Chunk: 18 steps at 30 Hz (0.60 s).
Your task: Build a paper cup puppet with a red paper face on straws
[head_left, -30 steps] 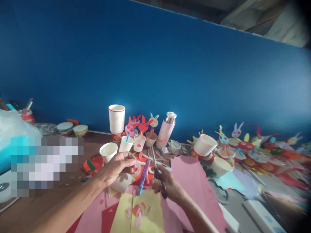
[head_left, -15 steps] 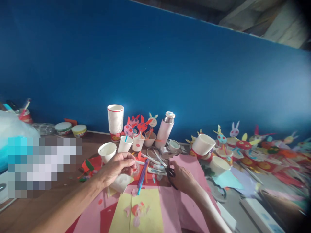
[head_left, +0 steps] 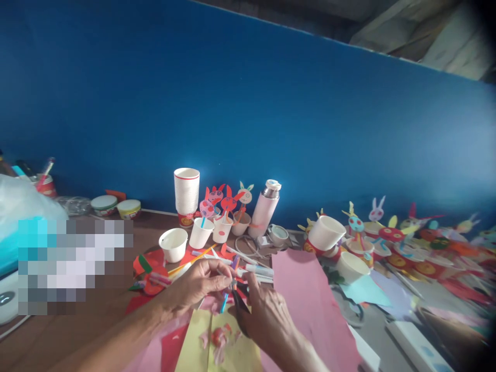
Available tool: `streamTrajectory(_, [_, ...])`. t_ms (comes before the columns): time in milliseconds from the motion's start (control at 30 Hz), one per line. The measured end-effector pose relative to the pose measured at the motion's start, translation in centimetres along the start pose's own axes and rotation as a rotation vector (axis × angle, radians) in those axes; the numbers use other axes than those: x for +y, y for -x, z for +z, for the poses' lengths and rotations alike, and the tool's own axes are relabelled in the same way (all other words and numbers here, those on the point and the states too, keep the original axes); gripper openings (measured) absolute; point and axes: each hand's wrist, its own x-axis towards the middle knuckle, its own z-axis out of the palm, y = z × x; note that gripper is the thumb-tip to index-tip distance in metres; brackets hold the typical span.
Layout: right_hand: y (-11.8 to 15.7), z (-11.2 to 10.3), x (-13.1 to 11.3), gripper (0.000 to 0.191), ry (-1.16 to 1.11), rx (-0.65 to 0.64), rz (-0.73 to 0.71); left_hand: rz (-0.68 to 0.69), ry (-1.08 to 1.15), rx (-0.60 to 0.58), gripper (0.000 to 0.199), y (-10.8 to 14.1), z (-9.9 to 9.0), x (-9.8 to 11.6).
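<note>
My right hand (head_left: pixel 267 312) grips black-handled scissors (head_left: pixel 241 310), their blades pointing up toward my left fingertips. My left hand (head_left: pixel 203 284) is pinched closed at the blade end. Whatever it holds is too small and too hidden to name. Below both hands, yellow paper (head_left: pixel 232 356) carries crumpled pink and red paper scraps (head_left: pixel 220 336). A purple-and-blue pen-like stick (head_left: pixel 224 303) lies partly behind the fingers. To the right is a large pink paper sheet (head_left: pixel 302 305).
Behind my hands stand paper cups (head_left: pixel 201 235) with paper rabbits, a cup stack (head_left: pixel 186 191) and a pink thermos (head_left: pixel 264 209). On the right are several rabbit cups (head_left: pixel 393 243) and a tilted white cup (head_left: pixel 326 232). Lidded tubs (head_left: pixel 104 205) sit at the far left.
The scissors in my right hand have moved left and down to my left fingertips. My left hand has shifted slightly right and lower. A white cup beneath it no longer shows.
</note>
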Motion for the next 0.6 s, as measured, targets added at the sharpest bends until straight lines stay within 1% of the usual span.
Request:
streamTrajectory(67, [0.2, -1.0, -0.1, 0.047, -0.087, -0.031, -0.02, 0.011, 0.041, 0.057, 0.013, -0.2, -0.1, -0.1])
streamTrajectory(133, [0.2, -2.6, 0.0, 0.056, -0.237, -0.066, -0.027, 0.017, 0.067, 0.125, 0.014, -0.3, -0.3, 0.1])
streamTrajectory(167, [0.1, -3.4, 0.2, 0.052, -0.327, -0.051, -0.038, 0.021, 0.07, 0.149, 0.014, -0.3, -0.4, 0.3])
streamTrajectory(233, [-0.2, -4.7, 0.4, 0.032, -0.459, 0.078, -0.042, 0.038, 0.065, 0.165, 0.015, -0.3, -0.5, 0.7])
streamTrajectory(300, [-0.6, -5.1, 0.6, 0.019, -0.517, 0.198, -0.087, 0.068, 0.064, 0.165, 0.015, -0.3, -0.6, 0.9])
streamTrajectory(333, [-0.7, -5.1, 0.6, 0.017, -0.522, 0.241, -0.124, 0.084, 0.06, 0.174, 0.015, -0.3, -0.7, 0.9])
streamTrajectory(400, [-1.0, -4.8, 0.6, 0.016, -0.505, 0.285, -0.191, 0.102, 0.031, 0.204, 0.016, -0.4, -0.8, 0.8])
streamTrajectory(433, [-1.1, -4.5, 0.5, 0.018, -0.492, 0.288, -0.198, 0.099, 0.008, 0.212, 0.016, -0.4, -0.8, 0.7])
streamTrajectory(500, [-1.1, -3.9, 0.2, 0.02, -0.452, 0.244, -0.171, 0.091, -0.036, 0.189, 0.016, -0.4, -0.6, 0.4])
streamTrajectory(600, [-0.9, -2.8, -0.3, 0.012, -0.382, 0.082, -0.119, 0.107, -0.101, 0.092, 0.016, -0.2, 0.1, -0.1])
